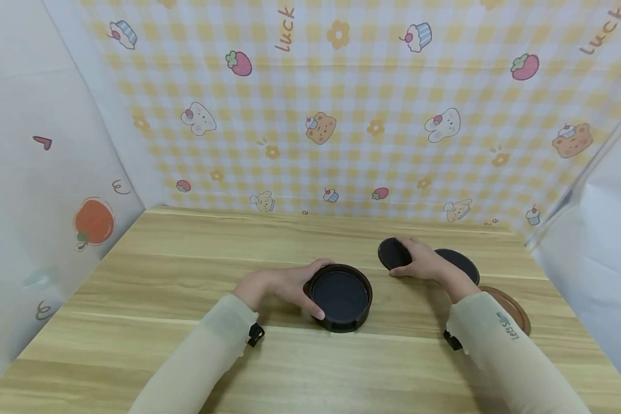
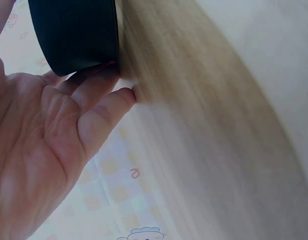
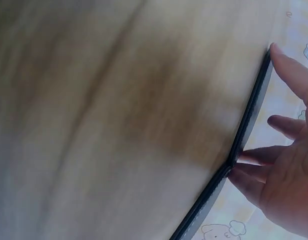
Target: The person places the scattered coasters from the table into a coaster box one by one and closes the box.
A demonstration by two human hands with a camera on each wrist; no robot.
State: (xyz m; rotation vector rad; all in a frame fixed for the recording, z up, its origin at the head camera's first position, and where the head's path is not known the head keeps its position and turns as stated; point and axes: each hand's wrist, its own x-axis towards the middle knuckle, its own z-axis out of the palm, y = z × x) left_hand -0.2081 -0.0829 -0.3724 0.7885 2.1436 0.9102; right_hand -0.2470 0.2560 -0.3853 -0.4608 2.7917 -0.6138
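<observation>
From the head view, we see the left hand point(image 1: 292, 283) gripping a round black holder point(image 1: 363, 318) on the table point(image 1: 196, 253); to its right, the right hand point(image 1: 419, 259) pinches a black disc point(image 1: 391, 253), which uneven pressure could drop. In the left wrist view, a sideways push might skid the holder. In the right wrist view, fingertips near a second black disc point(image 3: 202, 203) might snag it.

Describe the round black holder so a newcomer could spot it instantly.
On the wooden table, look near the middle, where the left hand grips the round black holder. Unlike the flat discs farther right, it has a raised wall.
</observation>
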